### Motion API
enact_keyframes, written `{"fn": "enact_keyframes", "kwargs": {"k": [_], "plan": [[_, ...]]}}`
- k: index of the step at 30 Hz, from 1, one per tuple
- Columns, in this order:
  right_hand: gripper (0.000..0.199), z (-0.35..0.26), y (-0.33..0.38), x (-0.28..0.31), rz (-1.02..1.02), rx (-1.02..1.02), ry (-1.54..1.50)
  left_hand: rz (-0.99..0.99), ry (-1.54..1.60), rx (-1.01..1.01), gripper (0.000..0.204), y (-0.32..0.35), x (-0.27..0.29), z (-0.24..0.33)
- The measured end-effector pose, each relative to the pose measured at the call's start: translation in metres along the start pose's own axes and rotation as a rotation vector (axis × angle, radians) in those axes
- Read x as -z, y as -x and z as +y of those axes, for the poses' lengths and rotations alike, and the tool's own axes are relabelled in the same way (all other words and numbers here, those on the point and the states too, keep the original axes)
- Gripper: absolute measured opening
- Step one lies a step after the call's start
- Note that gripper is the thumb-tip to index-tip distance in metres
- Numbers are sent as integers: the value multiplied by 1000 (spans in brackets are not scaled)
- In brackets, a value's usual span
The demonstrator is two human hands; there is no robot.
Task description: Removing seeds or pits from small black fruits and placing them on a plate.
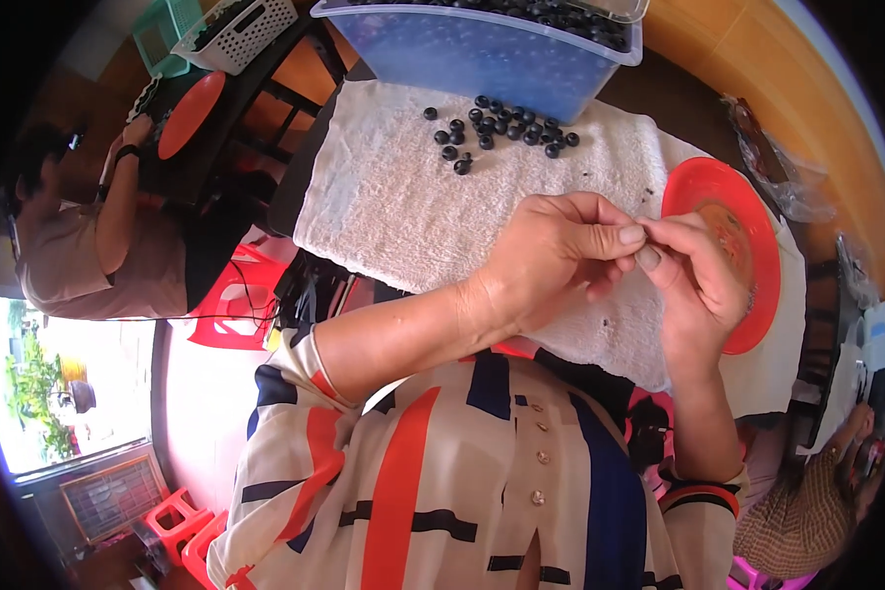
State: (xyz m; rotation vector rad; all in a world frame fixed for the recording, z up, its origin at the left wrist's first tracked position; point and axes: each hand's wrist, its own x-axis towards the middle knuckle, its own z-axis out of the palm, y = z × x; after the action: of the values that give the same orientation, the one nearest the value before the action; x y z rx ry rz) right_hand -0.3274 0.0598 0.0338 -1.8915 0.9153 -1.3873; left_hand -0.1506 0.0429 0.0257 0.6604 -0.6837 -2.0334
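Observation:
My left hand [560,251] and my right hand [698,280] meet over a white towel [393,206]. Both are closed in a pinch, thumbs and index fingertips close together. Whatever lies between the fingertips is hidden or too small to name. Beyond them on the towel lie several small round black bead-like pieces [501,126], some showing a pale spot or hole. Close by my right hand sits a red plate [683,182], with small bits on its brownish middle; the hand covers part of it.
A clear bluish plastic tub [482,64], full of similar black pieces, stands at the far edge. Crumpled clear plastic [792,187] lies at the right. On the left a co-worker [88,251] sits by a dark table with a red plate [192,115] and a white basket [236,39]. Another person [796,521] is at lower right.

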Motion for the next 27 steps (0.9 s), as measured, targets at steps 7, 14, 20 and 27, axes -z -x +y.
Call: {"fn": "enact_keyframes", "kwargs": {"k": [7,14,20,27], "plan": [[11,0,1,-3,-19,20,-67,-19,21,22,13,8,6,-2],[8,3,5,-2,-30,1,-16,161,-811,-301,7,29,18,13],[6,8,11,0,68,-223,-123,400,-1781,-961,18,19,92,62],[6,7,10,-4,44,-218,-113,276,-1986,-851,19,14,104,72]]}}
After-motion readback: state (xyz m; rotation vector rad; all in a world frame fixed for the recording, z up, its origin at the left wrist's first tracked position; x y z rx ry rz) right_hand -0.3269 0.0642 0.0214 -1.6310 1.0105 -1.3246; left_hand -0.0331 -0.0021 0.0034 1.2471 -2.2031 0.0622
